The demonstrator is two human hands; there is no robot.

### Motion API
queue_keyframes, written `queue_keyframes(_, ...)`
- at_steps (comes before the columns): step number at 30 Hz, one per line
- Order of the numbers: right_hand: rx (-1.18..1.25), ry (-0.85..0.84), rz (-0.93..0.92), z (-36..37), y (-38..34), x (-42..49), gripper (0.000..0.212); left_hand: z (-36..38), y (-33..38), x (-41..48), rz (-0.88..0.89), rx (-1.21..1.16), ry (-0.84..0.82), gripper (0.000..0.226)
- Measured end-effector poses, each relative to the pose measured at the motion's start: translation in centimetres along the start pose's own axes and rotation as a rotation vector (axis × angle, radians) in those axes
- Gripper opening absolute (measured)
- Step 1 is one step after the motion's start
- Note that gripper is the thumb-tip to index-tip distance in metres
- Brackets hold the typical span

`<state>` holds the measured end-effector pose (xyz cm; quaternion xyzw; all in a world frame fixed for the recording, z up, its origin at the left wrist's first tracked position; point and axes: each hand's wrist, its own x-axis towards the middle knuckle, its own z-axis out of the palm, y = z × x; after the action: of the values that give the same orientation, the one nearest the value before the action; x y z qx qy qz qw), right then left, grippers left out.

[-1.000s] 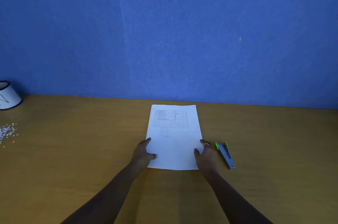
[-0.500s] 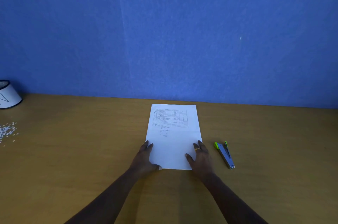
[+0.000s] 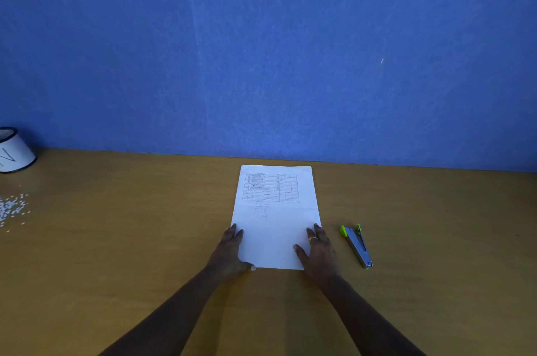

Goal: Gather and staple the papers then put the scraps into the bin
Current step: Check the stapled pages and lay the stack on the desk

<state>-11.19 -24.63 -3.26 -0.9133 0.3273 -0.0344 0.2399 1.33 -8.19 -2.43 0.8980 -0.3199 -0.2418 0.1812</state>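
Papers [image 3: 276,219] lie flat mid-desk [image 3: 145,239], long edge running away from the person, the near end framed between both hands. Left hand [image 3: 229,254]: fingers straight along the left edge, thumb at the near-left corner, not gripping. Right hand [image 3: 319,254]: flat on the near-right corner, fingers extended, not gripping. Top sheet is white, with a printed table at the far end and a few lines below it. Stapler [image 3: 356,245], grey with lime tips, just right of the right hand, not touching. Scraps [image 3: 13,207] scattered far left, near the white bin [image 3: 14,150].

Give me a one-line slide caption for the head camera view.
Left hand and right hand steady the papers on the wooden table, stapler lying to their right.
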Motion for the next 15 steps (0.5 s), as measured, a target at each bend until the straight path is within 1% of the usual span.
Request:
queue_keyframes(3,-0.039,0.055,0.002,0.0,0.5,0.1,0.049,0.0,0.0,0.0,0.004,-0.008,0.002,0.093)
queue_keyframes(5,-0.099,0.199,-0.009,-0.4,1.0,0.0,0.037,-0.1,0.1,0.0,0.006,-0.010,0.004,0.093)
queue_keyframes(6,-0.152,0.271,-0.010,-0.6,1.2,0.1,0.037,-0.1,0.0,0.0,0.005,-0.013,0.002,0.094)
queue_keyframes(7,-0.200,0.303,0.022,-0.9,1.6,0.1,0.038,-0.1,0.0,0.1,0.004,-0.017,-0.001,0.094)
queue_keyframes(8,-0.250,0.321,0.056,-1.1,1.9,0.1,0.036,-0.1,0.0,0.1,0.003,-0.019,-0.002,0.094)
queue_keyframes(9,-0.251,0.316,0.089,-1.3,2.2,0.1,0.036,-0.1,0.0,0.1,0.002,-0.019,-0.002,0.093)
queue_keyframes(12,-0.206,0.281,0.246,-1.8,3.0,-0.1,0.051,-0.1,0.1,0.1,0.003,-0.007,0.001,0.092)
queue_keyframes(15,-0.121,0.286,0.295,-2.2,3.5,-0.1,0.054,0.0,0.1,0.2,-0.001,-0.006,-0.001,0.093)
